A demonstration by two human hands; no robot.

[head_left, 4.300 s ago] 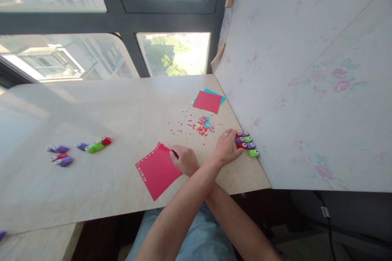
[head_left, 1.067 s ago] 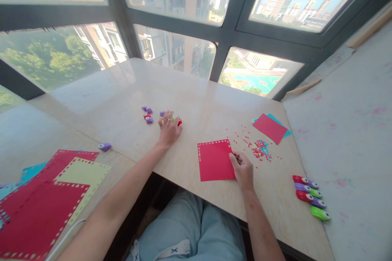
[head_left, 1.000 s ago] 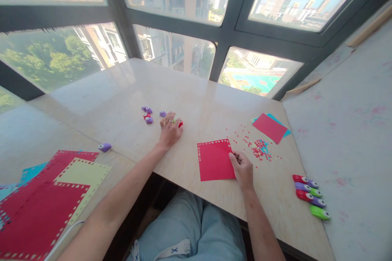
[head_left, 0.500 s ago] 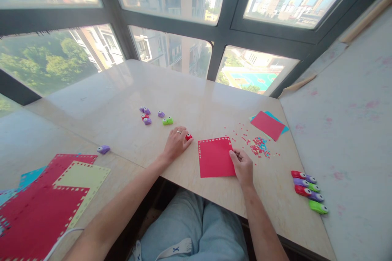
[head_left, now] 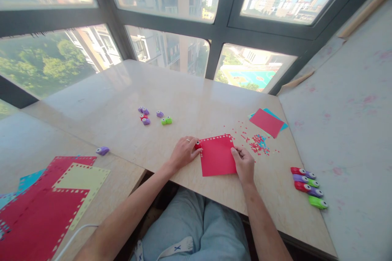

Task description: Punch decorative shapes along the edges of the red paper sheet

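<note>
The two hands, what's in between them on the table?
In the head view, the red paper square lies between the left hand, which holds a small red punch, and the right hand.

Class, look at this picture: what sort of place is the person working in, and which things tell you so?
Probably a home craft corner high in an apartment block: bay windows overlook towers, and the table holds punched paper sheets and small craft punches.
</note>
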